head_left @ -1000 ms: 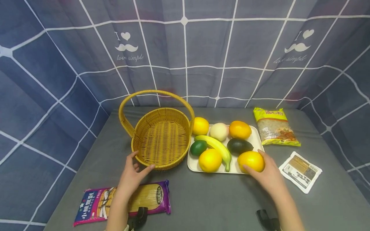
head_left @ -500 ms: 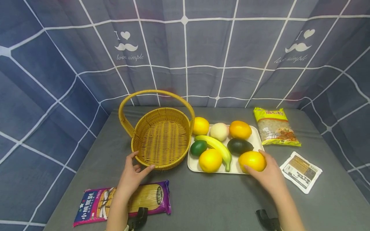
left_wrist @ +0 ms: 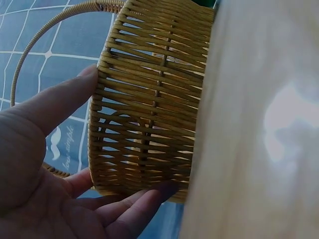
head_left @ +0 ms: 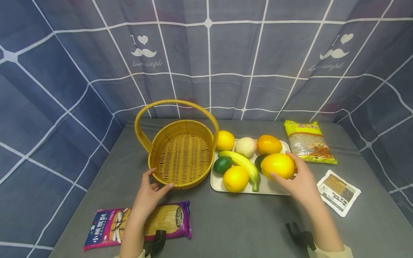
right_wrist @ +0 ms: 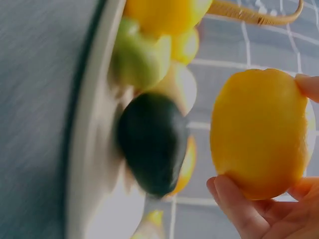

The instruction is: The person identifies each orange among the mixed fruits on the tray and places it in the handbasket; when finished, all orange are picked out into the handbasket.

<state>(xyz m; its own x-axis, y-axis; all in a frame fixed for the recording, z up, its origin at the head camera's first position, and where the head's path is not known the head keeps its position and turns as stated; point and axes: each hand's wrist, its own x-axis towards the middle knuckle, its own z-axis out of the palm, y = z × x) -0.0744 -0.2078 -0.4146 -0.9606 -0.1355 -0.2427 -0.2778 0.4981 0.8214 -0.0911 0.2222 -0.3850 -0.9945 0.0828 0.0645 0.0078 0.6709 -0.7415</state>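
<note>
Clearly "PASTA" on one packet (head_left: 166, 220), yellow fruit (head_left: 277, 166) in right hand (head_left: 302, 180).

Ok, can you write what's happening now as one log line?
left hand: holds wicker basket | right hand: grips lemon, raised above white tray | tray: has banana, avocado

backdrop: blue-grey cloth (head_left: 232, 46) with a white grid, lightly creased, on 3 sides | left side (head_left: 35, 118): bluer | crossings: some marked by white diamonds (head_left: 208, 23) | prints: 2 white moustache motifs (head_left: 143, 53) with hearts, lettered "love simple" | surface (head_left: 232, 222): plain dark grey, meeting the cloth at the back | light: soft, fairly even
</note>
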